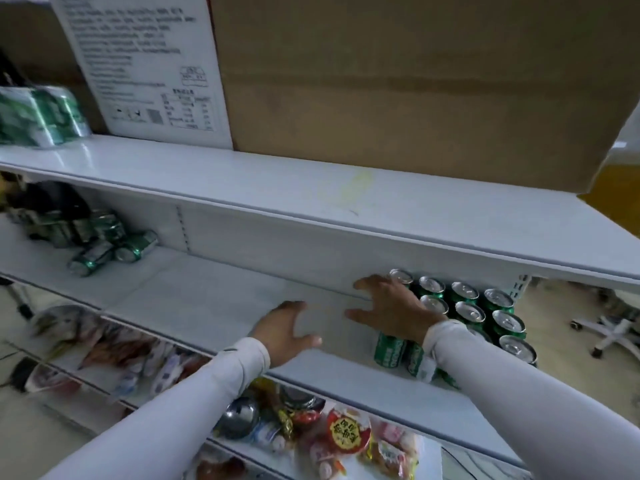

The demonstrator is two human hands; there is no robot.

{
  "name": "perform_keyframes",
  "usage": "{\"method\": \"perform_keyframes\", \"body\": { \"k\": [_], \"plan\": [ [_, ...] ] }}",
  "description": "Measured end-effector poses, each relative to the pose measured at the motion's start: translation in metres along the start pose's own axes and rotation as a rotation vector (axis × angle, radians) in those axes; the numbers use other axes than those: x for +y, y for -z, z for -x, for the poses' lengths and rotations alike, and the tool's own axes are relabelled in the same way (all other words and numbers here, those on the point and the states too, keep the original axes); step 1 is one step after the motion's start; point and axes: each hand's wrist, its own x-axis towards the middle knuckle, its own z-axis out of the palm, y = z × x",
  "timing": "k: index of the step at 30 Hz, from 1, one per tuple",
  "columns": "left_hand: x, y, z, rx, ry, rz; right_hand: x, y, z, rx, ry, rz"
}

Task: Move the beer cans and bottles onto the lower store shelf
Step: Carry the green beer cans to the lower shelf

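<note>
While our right hand (pixel 391 311) lies spread and flat against the upright green cans (pixel 467 311) at the right end of the shelf (pixel 214 303), it grips nothing; our left hand (pixel 285 329) hovers open and empty over bare shelf just beside it. More cans (pixel 104 244) lie tipped over at the far left, and a wrapped pack (pixel 38 114) sits on the shelf above. We judge the risk is a careless sideways shove: the near-edge cans could topple or slide off onto the snacks (pixel 346 431) below.

Approx counts: 2 hands (pixel 287 330); 1 cardboard box (pixel 415 81); 2 loose cans (pixel 114 252) lying left; upright cans uncountable.
</note>
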Motion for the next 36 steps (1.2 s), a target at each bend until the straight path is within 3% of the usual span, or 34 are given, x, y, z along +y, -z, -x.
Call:
{"method": "perform_keyframes", "body": {
  "k": [6, 17, 26, 36],
  "plan": [
    [-0.122, 0.084, 0.055, 0.088, 0.120, -0.029, -0.138, -0.021, -0.068, -0.084, 0.131, 0.053],
    [-0.356, 0.229, 0.186, 0.241, 0.401, 0.006, -0.453, -0.088, -0.175, -0.093, 0.485, 0.087],
    [-0.492, 0.296, 0.201, 0.318, 0.496, -0.005, -0.586, -0.145, -0.279, -0.129, 0.584, 0.058],
    [-0.644, 0.386, 0.109, 0.297, 0.441, -0.071, -0.686, -0.199, -0.437, -0.124, 0.532, -0.099]
  ]
}}
